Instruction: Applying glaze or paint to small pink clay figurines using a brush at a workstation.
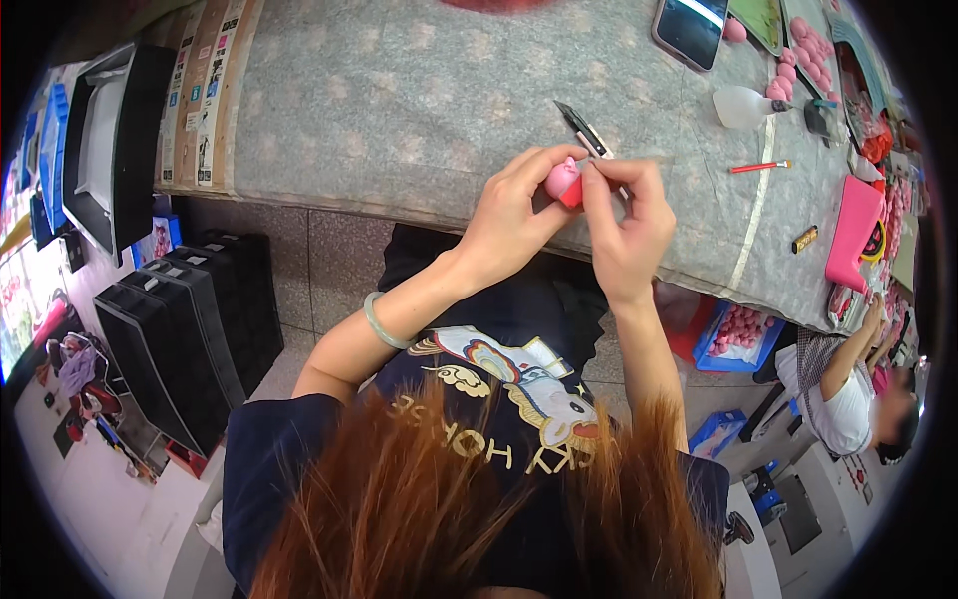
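Observation:
Near the table's front edge, my left hand [506, 212] is closed around a small round pink figure [562, 180] with a red part [572, 193] at its lower right. The thumb and index finger of my right hand [627, 225] are pinched together against the figure's right side. What sits between those fingertips, if anything, is too small to tell. A slim black and white pen-like tool [584, 130] lies just beyond my hands; its near end is hidden by the right fingers.
A phone [691, 32], a clear squeeze bottle [740, 107], pink balls [810, 52] and a red brush [760, 167] lie on the grey-covered table [379, 110]. A pink holder [856, 232] stands at right. Below is a blue crate [711, 339] of pink pieces; another person [833, 384] sits nearby.

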`<action>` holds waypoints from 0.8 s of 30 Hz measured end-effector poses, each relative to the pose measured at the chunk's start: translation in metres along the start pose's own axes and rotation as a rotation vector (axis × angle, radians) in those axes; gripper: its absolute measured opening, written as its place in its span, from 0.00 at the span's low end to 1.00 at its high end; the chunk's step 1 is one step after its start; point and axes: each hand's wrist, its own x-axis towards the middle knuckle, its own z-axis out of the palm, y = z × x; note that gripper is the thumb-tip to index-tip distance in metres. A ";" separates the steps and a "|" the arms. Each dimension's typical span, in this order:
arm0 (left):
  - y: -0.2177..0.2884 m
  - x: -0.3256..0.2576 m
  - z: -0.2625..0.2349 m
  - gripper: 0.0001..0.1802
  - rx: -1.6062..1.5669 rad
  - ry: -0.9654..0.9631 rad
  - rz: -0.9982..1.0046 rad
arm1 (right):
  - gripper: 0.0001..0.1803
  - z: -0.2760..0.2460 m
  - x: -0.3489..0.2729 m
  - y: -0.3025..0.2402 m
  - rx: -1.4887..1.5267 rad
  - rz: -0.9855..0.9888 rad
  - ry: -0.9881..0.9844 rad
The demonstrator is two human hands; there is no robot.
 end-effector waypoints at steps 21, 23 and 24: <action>0.024 0.006 0.026 0.24 -0.288 -0.023 -0.143 | 0.08 -0.180 0.062 0.051 -0.464 0.357 0.389; 0.029 0.006 0.030 0.23 -0.270 -0.046 -0.140 | 0.09 -0.218 0.071 0.072 -1.103 0.008 0.156; 0.031 0.007 0.032 0.23 -0.249 -0.046 -0.142 | 0.09 -0.228 0.075 0.079 -1.112 0.014 0.169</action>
